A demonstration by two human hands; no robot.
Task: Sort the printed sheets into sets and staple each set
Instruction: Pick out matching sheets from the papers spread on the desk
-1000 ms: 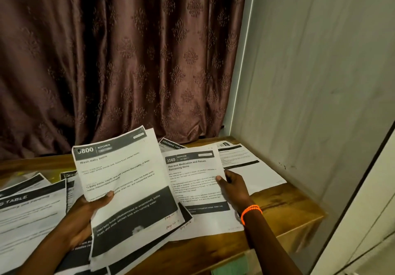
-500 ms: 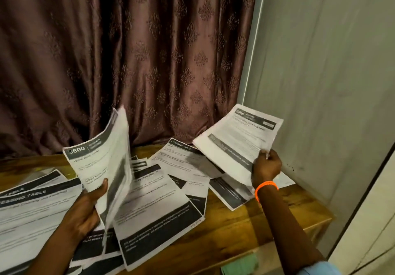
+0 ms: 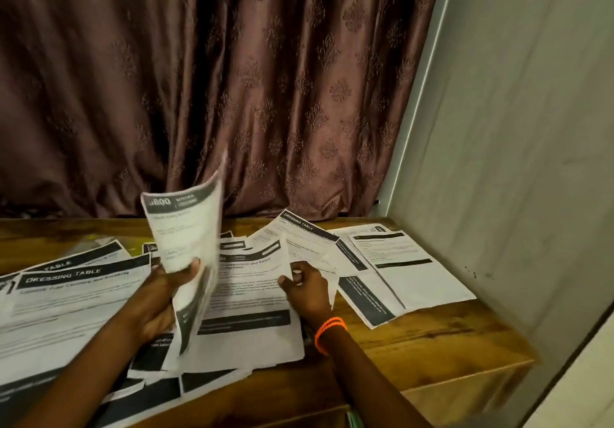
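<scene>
My left hand (image 3: pixel 162 298) grips a printed sheet headed 3800 Kitchen (image 3: pixel 186 228), held upright and bent above the table. My right hand (image 3: pixel 307 289) pinches the right edge of another printed sheet (image 3: pixel 247 294) that lies over the spread of papers in the middle. Sheets headed Dressing Table (image 3: pixel 73 294) lie at the left. Another Dressing Table sheet (image 3: pixel 299 233) and two more sheets (image 3: pixel 398 271) lie at the back right. No stapler is in view.
The wooden table (image 3: pixel 442 338) ends at a front edge low in the view and meets a grey wall (image 3: pixel 515 161) on the right. A brown patterned curtain (image 3: pixel 232 78) hangs behind it. An orange band (image 3: pixel 329 329) circles my right wrist.
My right hand has brought its sheet down from the air at the right onto the middle pile. My left hand still holds the 3800 sheet upright, now more bent.
</scene>
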